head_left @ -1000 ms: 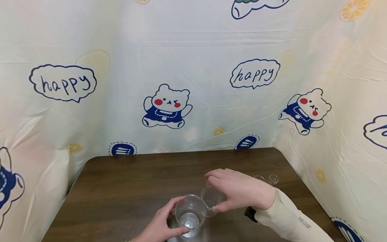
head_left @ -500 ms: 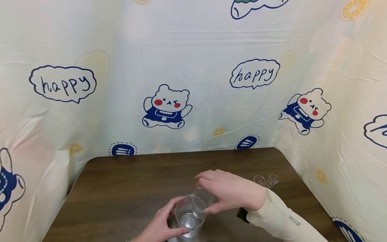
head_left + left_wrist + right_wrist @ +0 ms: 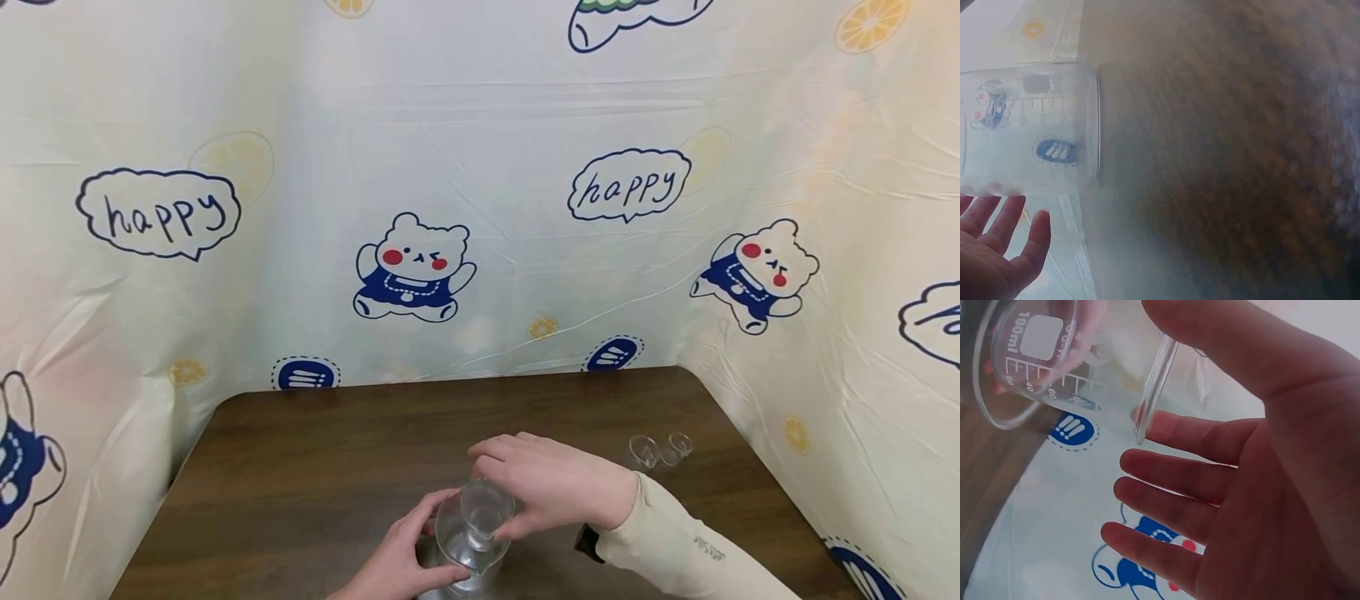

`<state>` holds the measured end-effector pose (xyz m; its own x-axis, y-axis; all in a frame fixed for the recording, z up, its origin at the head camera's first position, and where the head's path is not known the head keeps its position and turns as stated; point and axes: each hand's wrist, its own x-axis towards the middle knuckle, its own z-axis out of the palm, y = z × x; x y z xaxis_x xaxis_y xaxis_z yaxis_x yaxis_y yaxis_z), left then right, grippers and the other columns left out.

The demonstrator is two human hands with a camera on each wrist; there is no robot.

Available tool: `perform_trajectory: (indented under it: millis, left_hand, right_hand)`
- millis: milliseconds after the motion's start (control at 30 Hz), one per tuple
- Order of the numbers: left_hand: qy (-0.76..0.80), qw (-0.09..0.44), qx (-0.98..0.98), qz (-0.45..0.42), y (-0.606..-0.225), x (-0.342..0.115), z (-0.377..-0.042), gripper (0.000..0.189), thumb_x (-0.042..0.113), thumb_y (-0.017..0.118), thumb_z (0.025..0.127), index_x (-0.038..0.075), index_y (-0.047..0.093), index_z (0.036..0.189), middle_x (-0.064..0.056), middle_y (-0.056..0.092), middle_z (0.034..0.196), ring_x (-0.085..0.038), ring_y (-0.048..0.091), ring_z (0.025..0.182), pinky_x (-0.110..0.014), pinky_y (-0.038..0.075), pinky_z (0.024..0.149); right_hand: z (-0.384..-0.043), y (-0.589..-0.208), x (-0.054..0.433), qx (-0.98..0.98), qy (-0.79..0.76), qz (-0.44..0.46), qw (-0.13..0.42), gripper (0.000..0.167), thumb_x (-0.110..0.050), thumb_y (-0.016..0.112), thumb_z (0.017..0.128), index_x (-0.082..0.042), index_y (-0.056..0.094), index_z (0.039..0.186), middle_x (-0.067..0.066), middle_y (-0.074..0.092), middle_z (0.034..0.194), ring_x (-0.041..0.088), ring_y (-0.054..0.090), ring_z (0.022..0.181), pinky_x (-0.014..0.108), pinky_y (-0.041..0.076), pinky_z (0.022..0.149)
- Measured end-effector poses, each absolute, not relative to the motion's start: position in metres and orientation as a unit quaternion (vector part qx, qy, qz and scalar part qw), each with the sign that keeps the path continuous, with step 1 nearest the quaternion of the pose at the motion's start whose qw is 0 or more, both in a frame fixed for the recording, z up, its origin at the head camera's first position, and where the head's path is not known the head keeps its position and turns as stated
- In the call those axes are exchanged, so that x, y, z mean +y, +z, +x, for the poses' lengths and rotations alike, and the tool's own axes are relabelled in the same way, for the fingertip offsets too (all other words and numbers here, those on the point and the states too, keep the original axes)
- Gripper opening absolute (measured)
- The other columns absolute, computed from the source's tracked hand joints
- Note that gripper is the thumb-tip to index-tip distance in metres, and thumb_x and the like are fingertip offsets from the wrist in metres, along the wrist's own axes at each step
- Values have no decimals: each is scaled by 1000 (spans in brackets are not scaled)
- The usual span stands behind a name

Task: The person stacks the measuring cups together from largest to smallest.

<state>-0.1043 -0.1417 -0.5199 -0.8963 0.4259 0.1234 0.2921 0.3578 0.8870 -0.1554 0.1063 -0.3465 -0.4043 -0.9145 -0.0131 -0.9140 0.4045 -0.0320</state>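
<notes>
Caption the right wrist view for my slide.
Right hand pinching a small beaker at the mouth of a larger beaker.

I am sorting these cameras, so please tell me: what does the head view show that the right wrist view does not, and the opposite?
Only the head view: two small cups toward the right of the brown table, the pale sleeve, and "happy" lettering on the curtain.

Only the right wrist view: readable "100ml" print and scale lines on the held cup.

Both: the right hand gripping that cup, part of the table, and the curtain.
</notes>
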Motion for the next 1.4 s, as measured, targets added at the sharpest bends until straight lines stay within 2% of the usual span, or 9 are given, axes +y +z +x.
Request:
perform_trajectory:
  millis: [533, 867, 1400]
  left_hand:
    - [515, 46, 825, 228, -519, -142, -103, 76, 35, 87, 86, 21, 47, 149, -9, 59, 141, -9, 58, 110, -32, 53, 84]
    - [514, 64, 827, 218, -517, -142, -103, 77, 35, 86, 86, 19, 47, 150, -10, 58, 142, -12, 59, 108, -33, 52, 85]
    - [518, 60, 825, 218, -518, -142, -102, 77, 35, 87, 86, 22, 46, 150, -7, 58, 142, -11, 58, 107, -34, 52, 86]
  right_hand:
    - [-160, -376, 97, 841, 3, -541, 29, 56, -51, 85, 84, -19, 65, 126, 2, 57, 145, 15, 54, 133, 33, 46, 108]
    - [-165, -389, 92, 833, 12, -553, 20, 59, -57, 86, 80, -21, 67, 123, 3, 59, 143, 14, 55, 132, 33, 48, 105]
    - [-168, -401, 86, 828, 18, -559, 30, 66, -55, 90, 75, -26, 67, 130, 1, 59, 144, 15, 55, 132, 32, 48, 105]
